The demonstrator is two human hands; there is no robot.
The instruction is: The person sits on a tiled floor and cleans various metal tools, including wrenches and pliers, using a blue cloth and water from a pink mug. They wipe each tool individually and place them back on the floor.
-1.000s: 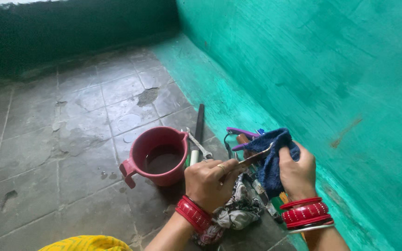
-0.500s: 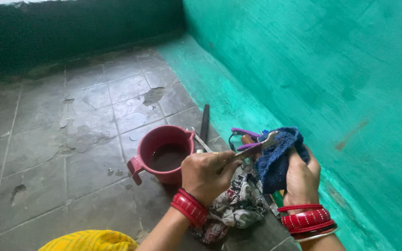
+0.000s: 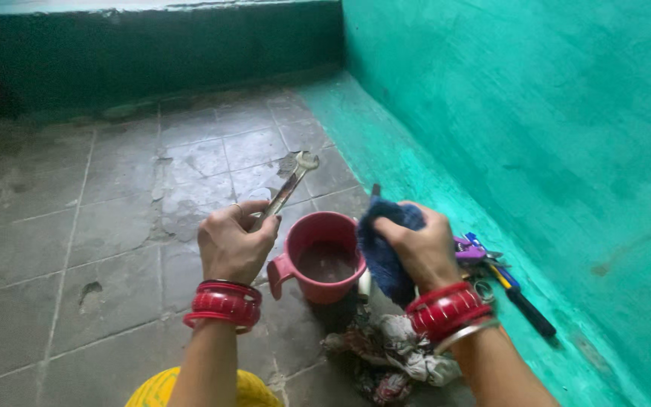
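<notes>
packages: none | labels: none | signs: none | screens: none

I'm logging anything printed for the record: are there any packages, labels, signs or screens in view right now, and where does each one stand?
None in view: no package, label, sign or screen.
Left hand: holds a bare metal wrench.
Right hand: grips a dark blue cloth.
Pink mug: plain, on the grey tiled floor.
Teal wall: plain paint.
</notes>
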